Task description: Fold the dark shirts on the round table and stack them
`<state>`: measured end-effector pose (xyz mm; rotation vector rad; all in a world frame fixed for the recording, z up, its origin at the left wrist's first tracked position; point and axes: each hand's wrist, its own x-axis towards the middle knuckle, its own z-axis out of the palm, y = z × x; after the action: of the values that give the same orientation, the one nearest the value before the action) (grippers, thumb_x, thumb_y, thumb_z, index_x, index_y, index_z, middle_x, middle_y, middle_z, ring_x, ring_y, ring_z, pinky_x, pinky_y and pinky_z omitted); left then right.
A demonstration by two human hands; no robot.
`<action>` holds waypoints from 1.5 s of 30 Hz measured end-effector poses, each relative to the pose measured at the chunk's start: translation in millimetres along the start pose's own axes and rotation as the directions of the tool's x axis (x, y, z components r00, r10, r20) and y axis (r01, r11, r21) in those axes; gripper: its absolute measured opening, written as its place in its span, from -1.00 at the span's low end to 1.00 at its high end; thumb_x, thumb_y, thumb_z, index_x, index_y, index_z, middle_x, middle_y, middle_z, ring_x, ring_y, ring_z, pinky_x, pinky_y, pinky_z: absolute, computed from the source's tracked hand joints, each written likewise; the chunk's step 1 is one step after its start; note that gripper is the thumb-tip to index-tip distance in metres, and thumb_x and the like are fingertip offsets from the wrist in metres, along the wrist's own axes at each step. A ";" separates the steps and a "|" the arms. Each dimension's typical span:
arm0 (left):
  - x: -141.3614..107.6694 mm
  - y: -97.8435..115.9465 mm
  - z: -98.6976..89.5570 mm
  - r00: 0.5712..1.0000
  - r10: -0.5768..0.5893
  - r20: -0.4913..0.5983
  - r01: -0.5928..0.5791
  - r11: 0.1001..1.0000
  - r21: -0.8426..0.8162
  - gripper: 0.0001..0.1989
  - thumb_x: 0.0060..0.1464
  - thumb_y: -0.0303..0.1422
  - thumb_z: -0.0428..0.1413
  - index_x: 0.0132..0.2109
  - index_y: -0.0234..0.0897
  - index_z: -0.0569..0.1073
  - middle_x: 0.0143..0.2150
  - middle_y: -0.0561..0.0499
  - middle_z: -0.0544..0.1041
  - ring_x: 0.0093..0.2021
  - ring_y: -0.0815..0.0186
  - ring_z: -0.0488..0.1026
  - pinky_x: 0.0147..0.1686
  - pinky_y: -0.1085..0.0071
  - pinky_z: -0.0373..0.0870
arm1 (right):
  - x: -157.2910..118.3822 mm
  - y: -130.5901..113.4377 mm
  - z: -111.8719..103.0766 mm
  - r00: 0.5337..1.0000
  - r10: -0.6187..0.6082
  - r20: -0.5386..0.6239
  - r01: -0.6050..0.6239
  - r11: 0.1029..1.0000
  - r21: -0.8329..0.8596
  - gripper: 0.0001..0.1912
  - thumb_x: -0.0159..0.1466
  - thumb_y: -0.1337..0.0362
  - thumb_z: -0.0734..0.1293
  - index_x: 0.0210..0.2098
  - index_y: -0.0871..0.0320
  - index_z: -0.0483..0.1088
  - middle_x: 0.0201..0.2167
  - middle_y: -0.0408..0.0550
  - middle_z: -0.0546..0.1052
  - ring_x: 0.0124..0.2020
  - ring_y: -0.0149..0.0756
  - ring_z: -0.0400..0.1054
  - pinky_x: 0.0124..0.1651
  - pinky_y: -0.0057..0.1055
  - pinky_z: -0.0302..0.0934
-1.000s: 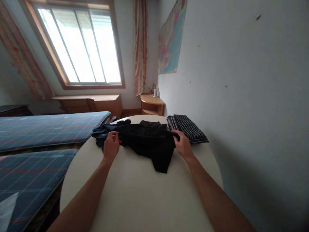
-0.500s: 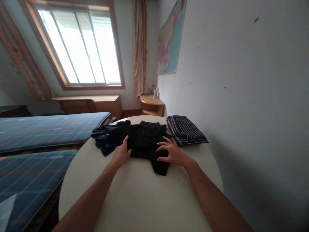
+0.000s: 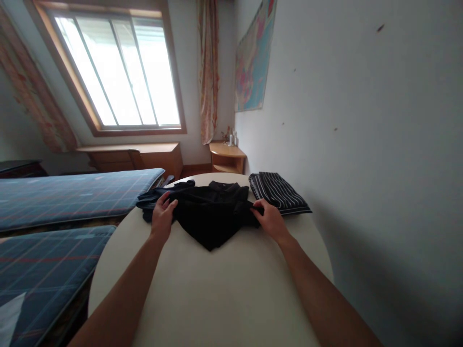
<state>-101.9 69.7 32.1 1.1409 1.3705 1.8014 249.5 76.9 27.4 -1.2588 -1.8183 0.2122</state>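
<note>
A black collared shirt (image 3: 213,212) lies partly spread on the round table, its collar toward the far side. One part of its near edge hangs toward me in a pointed fold. At its left edge my left hand (image 3: 162,214) grips the cloth between thumb and fingers. My right hand (image 3: 269,218) pinches the shirt's right side, near a striped folded cloth. Under and beside the shirt's left end sits a dark navy garment (image 3: 144,205), partly hidden by the shirt and my left hand.
The black-and-white striped cloth (image 3: 280,193) lies folded at the right rim of the white round table (image 3: 224,299). Plaid mattresses (image 3: 72,197) stand to the left. A white wall (image 3: 361,168) runs close along the right, and a corner shelf (image 3: 227,150) stands behind.
Both hands have closed on the black shirt. My left hand has moved left, my right hand slightly right. The shirt's near part has shifted from a sleeve-like flap into a broad pointed fold.
</note>
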 end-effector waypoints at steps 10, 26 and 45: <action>-19.8 -25.4 -1.3 0.951 -0.147 0.273 -0.125 0.624 0.771 -0.04 0.01 -0.44 0.15 0.46 -0.32 -0.16 0.16 -0.37 0.43 0.15 -0.05 0.44 0.13 0.06 0.33 | 1.1 5.4 0.8 0.993 0.037 -0.112 -0.038 0.999 -0.008 -0.62 0.24 0.25 0.30 0.04 0.10 0.44 -0.19 0.01 0.58 -0.20 -0.16 0.48 -0.04 -0.21 0.32; 3.2 -22.7 -7.2 0.963 -0.029 0.268 -0.034 0.974 0.225 -0.07 -0.10 -0.57 0.16 0.42 -0.19 0.04 0.42 -0.16 0.15 0.39 0.15 0.14 0.26 0.28 0.21 | 11.1 28.1 -13.8 0.885 0.192 -0.424 -0.180 0.981 0.068 -0.55 0.26 -0.04 0.23 -0.18 0.23 0.48 -0.24 0.21 0.59 -0.24 -0.06 0.45 -0.12 -0.15 0.29; 10.1 -3.2 -13.5 0.989 -0.126 0.077 0.107 0.970 0.219 -0.39 0.03 -0.40 0.11 0.26 -0.32 0.30 -0.09 -0.12 0.59 -0.25 0.28 0.56 -0.18 0.36 0.49 | 11.4 35.0 -16.9 0.838 0.231 -0.494 -0.233 0.971 0.059 -0.45 0.26 -0.22 0.19 -0.28 0.18 0.39 -0.35 0.16 0.55 -0.38 -0.14 0.38 -0.26 -0.22 0.25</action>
<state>-118.6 73.2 30.5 1.2095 1.5730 1.5287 284.3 97.2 23.7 -1.3847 -1.2210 0.0089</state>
